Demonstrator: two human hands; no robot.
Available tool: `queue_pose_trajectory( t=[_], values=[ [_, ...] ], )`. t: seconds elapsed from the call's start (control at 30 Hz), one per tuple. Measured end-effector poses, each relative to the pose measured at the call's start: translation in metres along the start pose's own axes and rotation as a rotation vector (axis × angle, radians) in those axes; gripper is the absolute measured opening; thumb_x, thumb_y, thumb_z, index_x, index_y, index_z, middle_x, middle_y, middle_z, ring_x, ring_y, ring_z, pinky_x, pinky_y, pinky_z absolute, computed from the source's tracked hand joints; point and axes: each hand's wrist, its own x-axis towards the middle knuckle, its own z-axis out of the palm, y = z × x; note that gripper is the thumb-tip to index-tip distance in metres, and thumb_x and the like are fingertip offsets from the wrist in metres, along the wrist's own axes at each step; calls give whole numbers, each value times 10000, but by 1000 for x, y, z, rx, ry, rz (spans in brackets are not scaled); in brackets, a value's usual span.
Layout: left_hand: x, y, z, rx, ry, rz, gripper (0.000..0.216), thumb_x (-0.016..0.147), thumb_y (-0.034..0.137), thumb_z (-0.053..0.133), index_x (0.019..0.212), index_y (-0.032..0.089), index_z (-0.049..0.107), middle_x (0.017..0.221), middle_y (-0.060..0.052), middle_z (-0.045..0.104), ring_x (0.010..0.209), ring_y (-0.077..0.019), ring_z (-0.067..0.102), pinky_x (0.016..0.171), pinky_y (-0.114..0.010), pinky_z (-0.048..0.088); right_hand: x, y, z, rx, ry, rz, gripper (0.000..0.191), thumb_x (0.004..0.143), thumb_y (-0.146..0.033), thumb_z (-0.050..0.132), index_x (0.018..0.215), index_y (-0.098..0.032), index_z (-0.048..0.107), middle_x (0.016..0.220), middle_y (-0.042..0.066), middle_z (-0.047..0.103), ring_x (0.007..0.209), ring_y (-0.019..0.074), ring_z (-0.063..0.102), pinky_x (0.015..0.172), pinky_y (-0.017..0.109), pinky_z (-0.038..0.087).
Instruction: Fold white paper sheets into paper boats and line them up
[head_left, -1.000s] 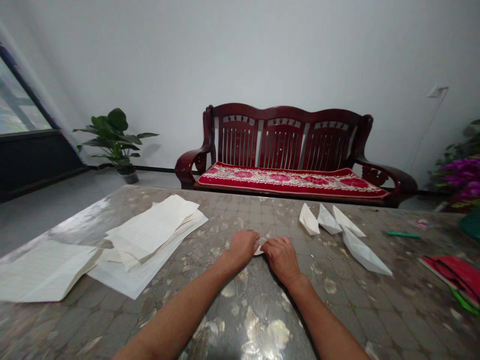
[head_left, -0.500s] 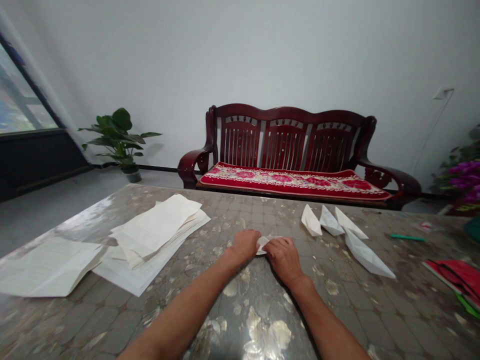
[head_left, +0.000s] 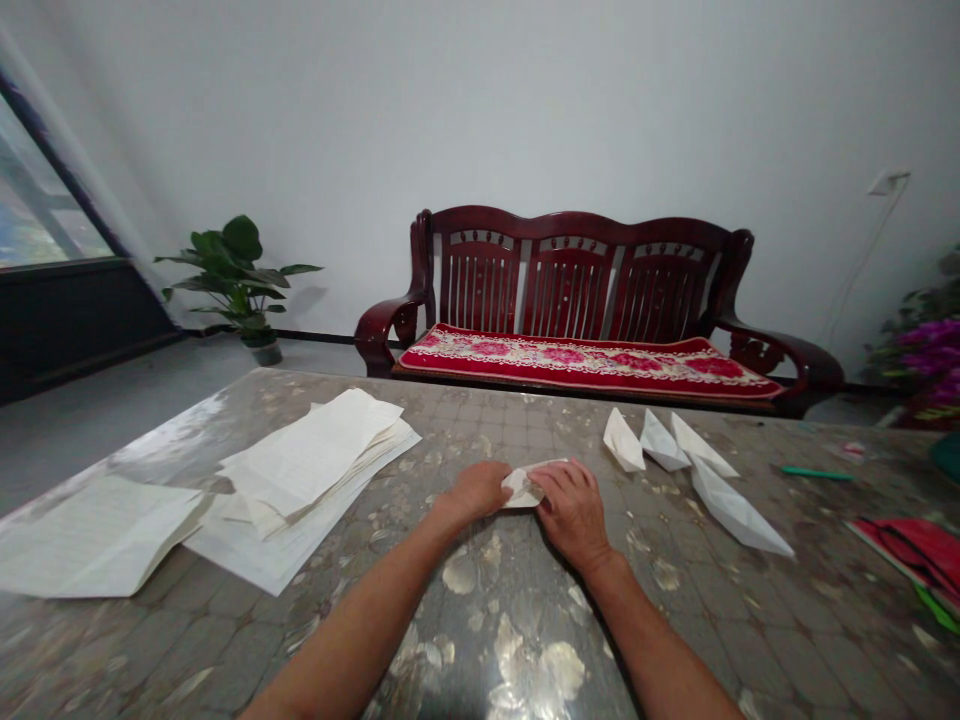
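The left hand [head_left: 484,488] and the right hand [head_left: 574,507] are near each other above the middle of the worktop [head_left: 517,600]. Both are closed on one small folded paper [head_left: 519,489], the left at its left end and the right at its right end. The fingers cover part of it, so its full shape I cannot tell. To the right stand four paper boats [head_left: 664,443], near a green pen [head_left: 816,473]. To the left lie loose sheets [head_left: 311,455], overlapping.
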Motion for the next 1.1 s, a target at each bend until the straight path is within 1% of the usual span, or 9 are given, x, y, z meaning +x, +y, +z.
queue_pose_trajectory(
  t=[0.1, 0.23, 0.33, 0.47, 0.57, 0.7, 0.83, 0.97, 1.1],
  values=[
    [0, -1, 3, -7, 13, 5, 286, 855, 273, 526, 1074, 228, 705, 1115, -92, 728, 1041, -256, 677, 852, -317, 506, -1, 1, 2, 4, -11, -22, 337, 812, -98, 593, 1097, -266, 658, 1043, 23, 707, 1088, 231, 524, 1108, 429, 255],
    [1, 2, 6, -10, 15, -12, 273, 841, 322, 562, 1055, 250, 715, 1069, -76, 742, 1017, -255, 686, 827, -309, 510, -1, -1, 4, -10, -32, -38, 186, 819, -106, 595, 895, -257, 672, 901, 12, 697, 1062, 224, 524, 1114, 423, 248],
    [2, 7, 2, -5, 16, -25, 258, 809, 279, 585, 1024, 238, 722, 1050, -90, 742, 1019, -266, 683, 836, -322, 508, 0, -3, 4, -14, -44, -56, 151, 840, -118, 591, 797, -248, 654, 829, 5, 679, 1030, 213, 528, 1111, 413, 241],
    [2, 11, -2, -24, 23, -32, 281, 807, 224, 562, 1050, 212, 702, 1069, -110, 729, 1026, -265, 674, 862, -335, 499, 0, -4, 1, -20, -57, -58, 150, 855, -128, 586, 801, -248, 657, 828, 3, 677, 1003, 199, 532, 1111, 403, 233],
    [2, 9, 0, -80, 27, -20, 285, 808, 217, 557, 1063, 208, 684, 1071, -96, 725, 1005, -247, 673, 850, -313, 489, 1, -4, -1, -32, -74, -62, 140, 869, -144, 584, 806, -246, 657, 828, 6, 677, 979, 194, 536, 1105, 403, 240],
    [6, 3, 9, -188, 27, -13, 259, 776, 201, 584, 1018, 195, 676, 1040, -66, 720, 963, -220, 659, 793, -269, 467, 0, -5, -1, -31, -92, -70, 158, 890, -153, 561, 813, -249, 660, 824, 12, 671, 945, 192, 540, 1097, 410, 255],
    [10, 0, 14, -306, 6, -47, 266, 707, 146, 612, 967, 160, 666, 934, -40, 701, 858, -192, 632, 704, -238, 436, -1, -4, 0, -9, -93, -83, 169, 897, -154, 548, 821, -250, 665, 831, 14, 667, 927, 189, 536, 1102, 413, 257],
    [11, 0, 8, -449, -65, -53, 289, 657, 103, 618, 943, 114, 661, 815, -18, 658, 761, -173, 587, 612, -225, 398, -1, -4, -2, -1, -100, -100, 173, 911, -160, 535, 832, -244, 663, 828, 13, 666, 924, 188, 535, 1107, 419, 255],
    [11, -2, -2, -627, -236, 7, 177, 673, 128, 594, 834, 129, 670, 673, 28, 603, 627, -130, 543, 559, -214, 397, 0, -4, -5, 37, -117, -148, 164, 913, -162, 537, 844, -243, 662, 826, 2, 673, 938, 185, 534, 1119, 426, 241]
  ],
)
